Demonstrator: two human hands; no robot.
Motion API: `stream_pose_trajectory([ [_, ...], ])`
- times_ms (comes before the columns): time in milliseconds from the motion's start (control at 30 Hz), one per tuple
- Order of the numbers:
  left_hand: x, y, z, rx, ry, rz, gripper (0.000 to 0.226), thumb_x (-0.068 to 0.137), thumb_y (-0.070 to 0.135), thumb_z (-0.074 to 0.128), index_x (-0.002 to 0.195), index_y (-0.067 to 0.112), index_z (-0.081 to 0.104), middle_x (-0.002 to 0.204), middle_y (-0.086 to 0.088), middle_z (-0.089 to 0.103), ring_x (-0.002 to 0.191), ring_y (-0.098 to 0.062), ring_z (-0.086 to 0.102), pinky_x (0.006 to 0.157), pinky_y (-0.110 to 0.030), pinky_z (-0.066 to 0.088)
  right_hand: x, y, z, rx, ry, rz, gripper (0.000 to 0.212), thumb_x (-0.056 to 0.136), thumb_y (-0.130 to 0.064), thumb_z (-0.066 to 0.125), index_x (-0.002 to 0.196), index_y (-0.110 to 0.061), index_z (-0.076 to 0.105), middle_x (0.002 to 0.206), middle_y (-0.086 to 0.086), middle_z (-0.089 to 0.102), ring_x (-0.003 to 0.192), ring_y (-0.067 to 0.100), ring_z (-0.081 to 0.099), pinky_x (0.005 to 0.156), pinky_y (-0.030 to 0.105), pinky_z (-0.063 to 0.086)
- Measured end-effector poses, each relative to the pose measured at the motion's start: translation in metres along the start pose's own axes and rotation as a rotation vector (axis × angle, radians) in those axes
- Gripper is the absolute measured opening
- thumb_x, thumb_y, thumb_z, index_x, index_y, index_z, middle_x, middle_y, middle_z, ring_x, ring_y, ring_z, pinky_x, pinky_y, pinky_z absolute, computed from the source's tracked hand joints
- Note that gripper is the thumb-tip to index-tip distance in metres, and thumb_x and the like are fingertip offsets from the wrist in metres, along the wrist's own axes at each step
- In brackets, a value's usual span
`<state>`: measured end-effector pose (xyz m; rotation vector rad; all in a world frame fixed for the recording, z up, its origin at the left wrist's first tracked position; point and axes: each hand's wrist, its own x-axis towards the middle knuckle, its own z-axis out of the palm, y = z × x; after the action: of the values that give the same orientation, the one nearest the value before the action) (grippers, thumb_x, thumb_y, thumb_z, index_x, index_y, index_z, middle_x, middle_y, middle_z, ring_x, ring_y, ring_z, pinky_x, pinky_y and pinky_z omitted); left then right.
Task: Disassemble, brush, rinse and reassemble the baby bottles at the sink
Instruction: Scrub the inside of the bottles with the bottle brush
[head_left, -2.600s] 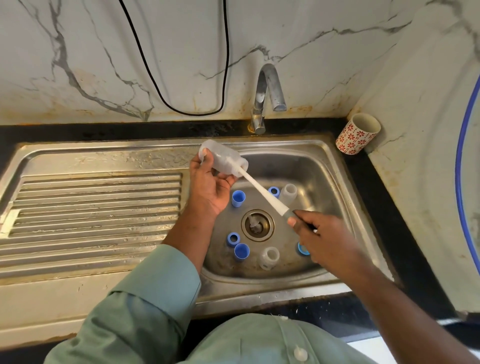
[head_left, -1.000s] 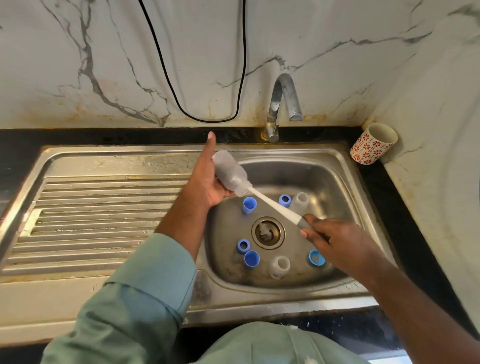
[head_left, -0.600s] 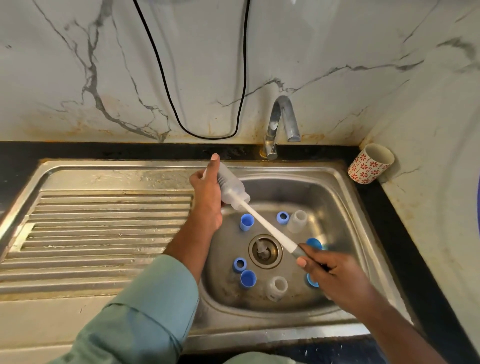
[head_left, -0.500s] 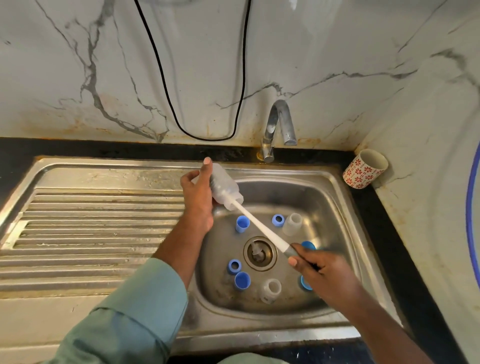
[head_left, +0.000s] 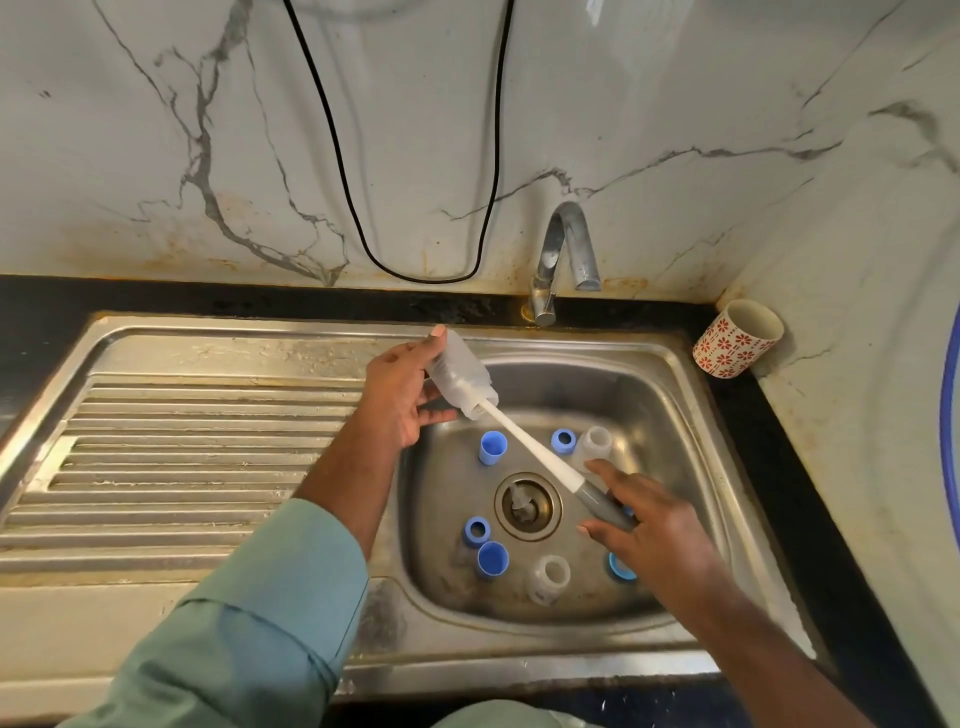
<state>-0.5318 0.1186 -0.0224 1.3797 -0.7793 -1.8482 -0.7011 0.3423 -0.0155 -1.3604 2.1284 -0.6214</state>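
The left hand (head_left: 402, 395) holds a translucent baby bottle (head_left: 460, 376) above the rear left edge of the sink basin (head_left: 670, 415); the index finger lies straight along the bottle's upper side, the thumb sits against its lower side near the mouth, and the remaining fingers are loosely spread. The bottle is tilted, base toward the back wall, mouth toward the drain (head_left: 527, 506). A bottle brush (head_left: 540, 457) enters the mouth, its white shaft running diagonally down over the basin to a grey handle. The right hand (head_left: 649, 525) is at that handle with fingers mostly extended and thumb beneath; whether it truly clasps the handle cannot be told. On the basin floor, parts ring the drain: an upright blue cap (head_left: 492, 447) at rear left, a blue collar ring (head_left: 563, 440) touching a clear bottle body (head_left: 596, 444) at the rear, another blue ring (head_left: 476, 530) and blue cap (head_left: 492, 558) close together at front left, a second clear bottle body (head_left: 549, 577) at the front, and a blue ring (head_left: 619, 566) partly hidden under the right wrist. The basin's right half beyond the hand and its rear wall below the tap (head_left: 563, 254) hold no parts. The ribbed drainboard (head_left: 182, 467) extends left, level with the basin rim. A patterned cup (head_left: 737, 340) leans in the corner on the dark surface (head_left: 769, 441), well apart from the basin edge. A black cable (head_left: 337, 156) loops down the wall above the surface.
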Motion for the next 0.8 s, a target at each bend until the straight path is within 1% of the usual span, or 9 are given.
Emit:
stream_pose_trajectory([
  [67, 0.000, -0.002, -0.004, -0.052, -0.058, 0.014, 0.036, 0.090, 0.036, 0.069, 0.118, 0.018, 0.058, 0.123, -0.011, 0.063, 0.105, -0.036, 0.067, 0.075, -0.057, 0.059, -0.002, -0.002, 0.000, 0.042, 0.031, 0.009, 0.080, 0.080, -0.029, 0.078, 0.125, -0.067, 0.024, 0.096, -0.010, 0.056, 0.086, 0.008, 0.062, 0.084, 0.024, 0.054],
  [133, -0.002, -0.005, -0.004, -0.191, -0.134, 0.015, 0.038, 0.093, 0.036, 0.065, 0.124, 0.016, 0.058, 0.126, -0.011, 0.062, 0.105, -0.035, 0.067, 0.075, -0.056, 0.059, -0.005, -0.005, 0.002, 0.099, 0.057, -0.003, 0.079, 0.077, -0.025, 0.080, 0.117, -0.069, 0.027, 0.095, -0.003, 0.060, 0.082, 0.010, 0.064, 0.081, 0.025, 0.055],
  [267, -0.002, -0.012, -0.002, -0.490, -0.230, 0.035, 0.044, 0.099, 0.032, 0.055, 0.138, 0.012, 0.049, 0.124, -0.016, 0.057, 0.100, -0.031, 0.066, 0.064, -0.044, 0.060, -0.010, -0.015, 0.009, 0.308, 0.105, 0.031, 0.066, 0.074, -0.019, 0.082, 0.121, -0.053, 0.051, 0.086, -0.001, 0.066, 0.060, 0.003, 0.058, 0.061, 0.019, 0.051],
  [400, 0.005, -0.015, -0.003, -0.587, -0.239, 0.114, 0.064, 0.091, 0.031, 0.059, 0.148, 0.008, 0.038, 0.131, -0.020, 0.052, 0.102, -0.034, 0.066, 0.067, -0.044, 0.060, -0.005, -0.029, 0.019, 0.426, 0.045, 0.134, 0.075, 0.082, -0.018, 0.076, 0.129, -0.059, 0.033, 0.083, -0.002, 0.060, 0.051, 0.001, 0.053, 0.048, 0.016, 0.045],
  [500, 0.004, -0.008, 0.001, -0.551, -0.227, 0.120, 0.072, 0.086, 0.042, 0.065, 0.144, 0.005, 0.042, 0.125, -0.019, 0.056, 0.102, -0.034, 0.067, 0.069, -0.045, 0.059, -0.003, -0.035, 0.024, 0.374, -0.010, 0.138, 0.059, 0.086, -0.016, 0.072, 0.132, -0.044, 0.048, 0.082, 0.000, 0.058, 0.049, -0.005, 0.050, 0.046, 0.014, 0.043],
  [567, 0.004, -0.002, 0.006, -0.441, -0.204, 0.144, 0.085, 0.072, 0.046, 0.081, 0.139, 0.006, 0.046, 0.126, -0.019, 0.054, 0.113, -0.038, 0.060, 0.071, -0.048, 0.058, 0.001, -0.035, 0.020, 0.244, -0.037, 0.122, 0.053, 0.089, -0.022, 0.069, 0.138, -0.035, 0.051, 0.086, 0.000, 0.060, 0.058, -0.005, 0.052, 0.056, 0.011, 0.045],
  [633, 0.008, 0.000, 0.010, -0.374, -0.124, 0.180, 0.064, 0.071, 0.029, 0.085, 0.123, 0.013, 0.052, 0.128, -0.016, 0.054, 0.120, -0.039, 0.056, 0.068, -0.048, 0.058, 0.002, -0.040, 0.012, 0.113, -0.070, 0.119, 0.053, 0.094, -0.032, 0.061, 0.143, -0.037, 0.043, 0.087, -0.010, 0.060, 0.073, -0.001, 0.058, 0.067, 0.009, 0.046],
  [700, 0.012, 0.000, 0.014, -0.341, -0.080, 0.200, 0.038, 0.082, 0.015, 0.077, 0.110, 0.022, 0.052, 0.129, -0.015, 0.054, 0.121, -0.038, 0.056, 0.066, -0.046, 0.059, 0.000, -0.048, 0.004, -0.023, -0.085, 0.115, 0.048, 0.098, -0.039, 0.051, 0.145, -0.041, 0.037, 0.086, -0.011, 0.060, 0.081, 0.008, 0.062, 0.074, 0.017, 0.049],
  [800, 0.013, -0.001, 0.016, -0.323, -0.154, 0.219, 0.033, 0.087, 0.013, 0.071, 0.110, 0.020, 0.050, 0.127, -0.015, 0.054, 0.114, -0.035, 0.057, 0.062, -0.042, 0.059, -0.002, -0.058, -0.008, -0.019, -0.114, 0.131, 0.026, 0.100, -0.039, 0.048, 0.125, -0.034, 0.054, 0.075, -0.008, 0.058, 0.063, 0.007, 0.058, 0.061, 0.028, 0.050],
])
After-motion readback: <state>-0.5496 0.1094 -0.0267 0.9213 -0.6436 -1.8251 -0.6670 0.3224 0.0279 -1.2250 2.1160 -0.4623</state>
